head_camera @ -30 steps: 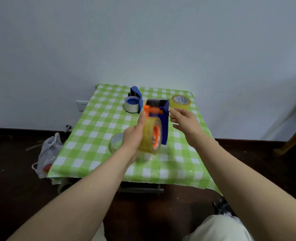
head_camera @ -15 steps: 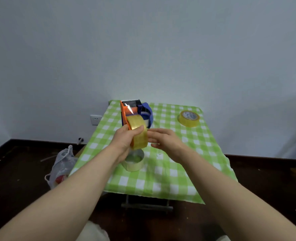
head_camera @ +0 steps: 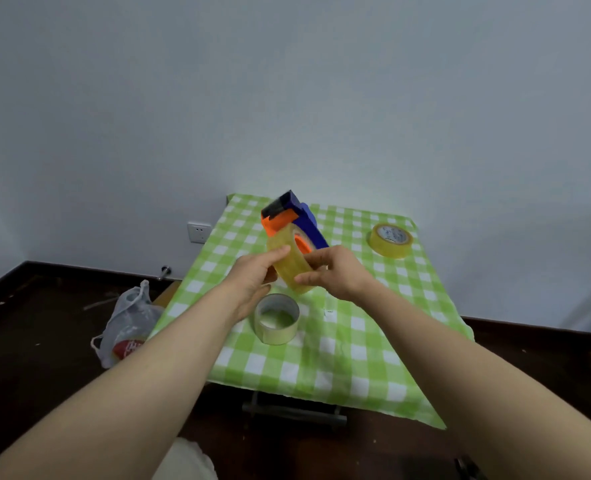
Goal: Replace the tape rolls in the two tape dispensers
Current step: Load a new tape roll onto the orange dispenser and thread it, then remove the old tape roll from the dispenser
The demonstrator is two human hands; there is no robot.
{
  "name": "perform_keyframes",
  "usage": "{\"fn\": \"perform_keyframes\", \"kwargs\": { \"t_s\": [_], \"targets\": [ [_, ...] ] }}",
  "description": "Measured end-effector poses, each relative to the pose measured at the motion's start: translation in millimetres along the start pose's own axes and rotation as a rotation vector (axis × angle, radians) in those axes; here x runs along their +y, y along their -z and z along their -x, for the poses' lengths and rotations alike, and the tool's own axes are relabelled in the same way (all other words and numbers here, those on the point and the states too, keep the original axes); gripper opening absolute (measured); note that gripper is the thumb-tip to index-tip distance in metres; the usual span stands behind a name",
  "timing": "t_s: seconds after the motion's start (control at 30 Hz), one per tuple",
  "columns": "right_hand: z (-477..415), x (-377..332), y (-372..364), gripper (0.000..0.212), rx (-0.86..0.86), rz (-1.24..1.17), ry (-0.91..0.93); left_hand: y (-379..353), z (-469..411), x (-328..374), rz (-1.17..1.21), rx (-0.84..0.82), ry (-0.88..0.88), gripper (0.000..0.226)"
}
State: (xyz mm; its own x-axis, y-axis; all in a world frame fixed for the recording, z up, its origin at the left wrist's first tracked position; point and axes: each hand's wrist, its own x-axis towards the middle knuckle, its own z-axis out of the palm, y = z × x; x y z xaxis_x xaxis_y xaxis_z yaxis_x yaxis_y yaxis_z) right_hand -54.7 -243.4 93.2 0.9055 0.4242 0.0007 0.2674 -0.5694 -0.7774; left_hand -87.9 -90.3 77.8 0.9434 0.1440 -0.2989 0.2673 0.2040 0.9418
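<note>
Left hand [head_camera: 252,276] and right hand [head_camera: 340,271] pinch the yellow roll [head_camera: 289,262]; dispenser [head_camera: 308,220] slants lengthwise, cutter end up-left.

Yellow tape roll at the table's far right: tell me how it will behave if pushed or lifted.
The yellow tape roll lies flat on the tablecloth, so a push would probably slide it, not roll it. It looks thickly wound, so likely hefty for its size. Its ring shape should stay stiff when gripped.
</note>
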Motion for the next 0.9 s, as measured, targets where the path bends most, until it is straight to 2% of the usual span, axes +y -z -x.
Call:
{"fn": "perform_keyframes", "kwargs": {
  "t_s": [0.13,0.27,0.5,0.67,0.9],
  "targets": [
    [-27,-11,-7,0.014,0.004,0.498,0.085,25,-18,1,-0.118,0.294,-0.030,0.026],
    [-64,-14,-29,0.018,0.014,0.707,0.135,52,-41,4,-0.275,0.441,-0.058,0.024],
    [-133,-3,-79,0.023,-0.047,0.890,0.174,94,-85,0,-0.283,0.484,-0.065,0.021],
    [-169,10,-103,0.022,-0.125,0.890,0.103,108,-110,-10,-0.344,0.488,-0.046,0.015],
    [-182,19,-117,0.020,-0.140,0.945,0.122,113,-127,-14,-0.342,0.454,-0.048,0.012]
  ]
}}
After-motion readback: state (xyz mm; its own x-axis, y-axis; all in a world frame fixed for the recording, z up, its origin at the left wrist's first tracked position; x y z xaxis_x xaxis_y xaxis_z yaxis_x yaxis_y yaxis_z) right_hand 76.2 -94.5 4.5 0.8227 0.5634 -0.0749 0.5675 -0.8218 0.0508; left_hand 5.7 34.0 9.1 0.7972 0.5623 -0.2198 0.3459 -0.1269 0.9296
